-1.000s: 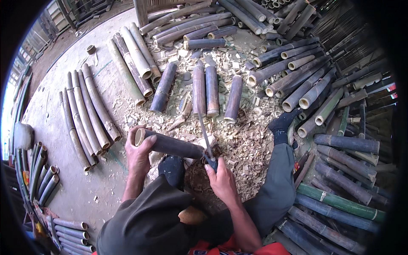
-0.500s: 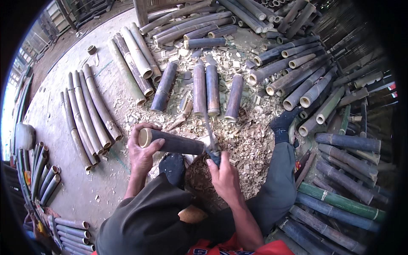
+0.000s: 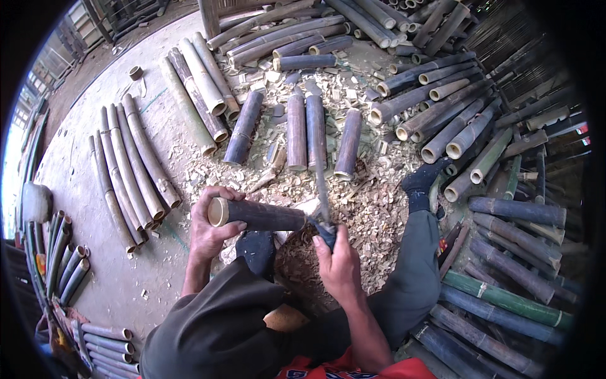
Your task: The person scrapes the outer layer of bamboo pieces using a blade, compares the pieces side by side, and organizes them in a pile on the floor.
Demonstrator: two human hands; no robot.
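Left hand (image 3: 212, 222) clasped around a dark bamboo tube (image 3: 268, 216), right hand (image 3: 341, 266) wrapped around the handle of a long-bladed knife (image 3: 323, 199), partly cut-off lettering on a red shirt (image 3: 410, 370)

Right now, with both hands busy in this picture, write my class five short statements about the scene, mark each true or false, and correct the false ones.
1. The left hand holds a dark bamboo piece. True.
2. The right hand is bare and holds nothing. False: it grips a long, thin tool by its dark handle.
3. Pale chips lie scattered on the ground beside the right foot. True.
4. All the bamboo in view is bright green. False: much of it is dark or grey-brown, though a green pole lies on the right.
5. The person wears dark grey trousers. True.
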